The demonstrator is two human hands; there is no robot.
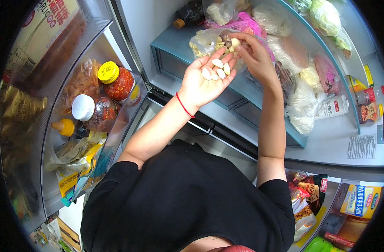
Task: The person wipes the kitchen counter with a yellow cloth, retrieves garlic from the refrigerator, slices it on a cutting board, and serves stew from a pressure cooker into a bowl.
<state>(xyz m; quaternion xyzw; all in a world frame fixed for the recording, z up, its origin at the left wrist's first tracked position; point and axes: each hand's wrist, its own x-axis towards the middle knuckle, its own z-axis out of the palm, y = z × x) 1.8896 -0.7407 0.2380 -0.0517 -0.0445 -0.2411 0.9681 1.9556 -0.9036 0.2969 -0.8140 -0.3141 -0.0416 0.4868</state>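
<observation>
My left hand (pixel 207 77) is palm up in front of the refrigerator shelf, with several peeled garlic cloves (pixel 221 73) lying on the palm and fingers. My right hand (pixel 253 55) is just to its right, with another peeled clove (pixel 235 42) between thumb and fingertips. Behind both hands a clear plastic bag (pixel 204 42) of peeled garlic cloves lies open on the shelf. A pink plastic bag (pixel 247 22) sits behind it. The hands partly hide the bag's mouth.
The glass shelf (pixel 170 41) also holds a dark bottle (pixel 190 14) and tied plastic bags (pixel 302 104). Left, the open door's bin (pixel 138 91) carries a yellow-capped jar (pixel 119 82) and a white-capped jar (pixel 97 110). Another door with packages (pixel 308 195) stands at the lower right.
</observation>
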